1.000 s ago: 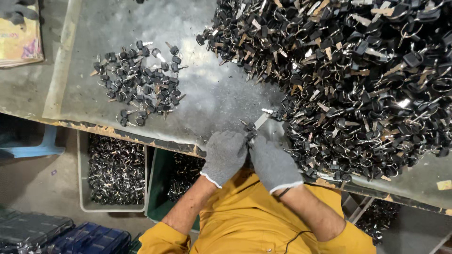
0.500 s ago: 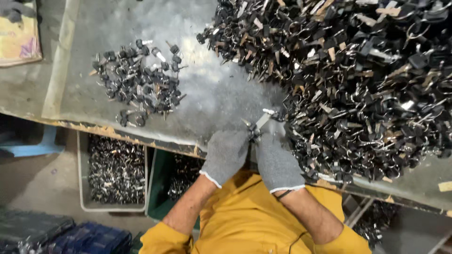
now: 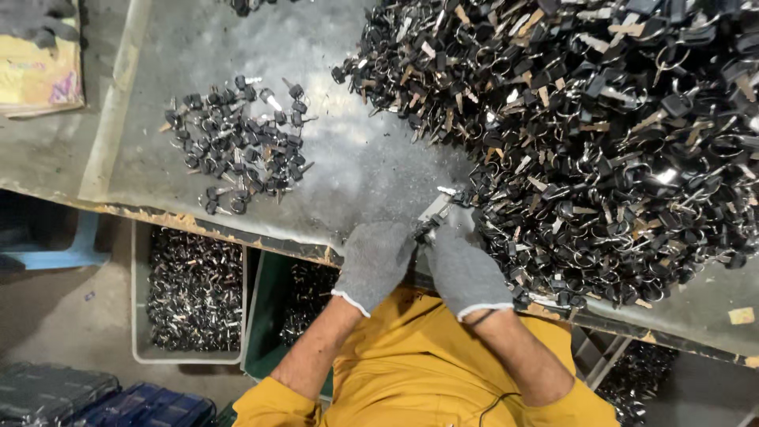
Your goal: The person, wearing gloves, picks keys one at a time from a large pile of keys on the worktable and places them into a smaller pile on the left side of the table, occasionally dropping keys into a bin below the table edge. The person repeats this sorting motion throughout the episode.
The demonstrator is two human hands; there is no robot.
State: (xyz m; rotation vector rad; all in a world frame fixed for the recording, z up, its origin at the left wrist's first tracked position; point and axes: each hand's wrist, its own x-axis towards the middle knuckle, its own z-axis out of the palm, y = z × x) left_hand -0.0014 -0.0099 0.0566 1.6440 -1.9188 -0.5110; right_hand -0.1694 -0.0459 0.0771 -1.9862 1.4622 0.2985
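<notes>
Head view: key [image 3: 433,215] pinched between left hand [image 3: 373,265], right hand [image 3: 465,270].

Bare table [image 3: 364,158] lies open between small key cluster [image 3: 241,142] and big key heap [image 3: 601,134].

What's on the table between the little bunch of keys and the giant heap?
Only bare grey table between the small pile and the big heap, in the head view.

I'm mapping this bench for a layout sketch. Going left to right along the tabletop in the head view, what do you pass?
Yellowish packet at the left edge → raised metal strip → small pile of black-headed keys → bare grey tabletop → big heap of keys and rings.
</notes>
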